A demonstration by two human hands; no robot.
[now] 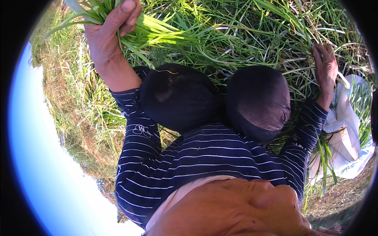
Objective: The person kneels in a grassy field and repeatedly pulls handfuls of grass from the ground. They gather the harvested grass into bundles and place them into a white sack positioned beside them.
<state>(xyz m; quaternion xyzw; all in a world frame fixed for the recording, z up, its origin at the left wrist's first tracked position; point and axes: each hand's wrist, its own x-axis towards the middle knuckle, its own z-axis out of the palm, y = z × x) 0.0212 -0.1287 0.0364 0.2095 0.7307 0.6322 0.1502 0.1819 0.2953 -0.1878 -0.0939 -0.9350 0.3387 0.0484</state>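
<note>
My left hand [113,32] is raised at the upper left, its fingers closed around a bunch of long, flat green leaves [162,31]. Pale, thicker stalk ends stick out on the far left side of the fist, and the leaf blades spread to the right. Low over the grass at the right, my right hand [325,60] has bent fingers around a few thin green stalks [298,25]. A whitish stalk end [344,80] pokes out behind that hand. The fingertips are partly hidden among the blades.
Two dark-clad knees [180,97] rise between my arms. Cut and tangled grass [236,38] covers the ground in front. A white plastic sack [344,129] with green leaves on and beside it lies at the right. Drier grass [91,141] stretches away to the left.
</note>
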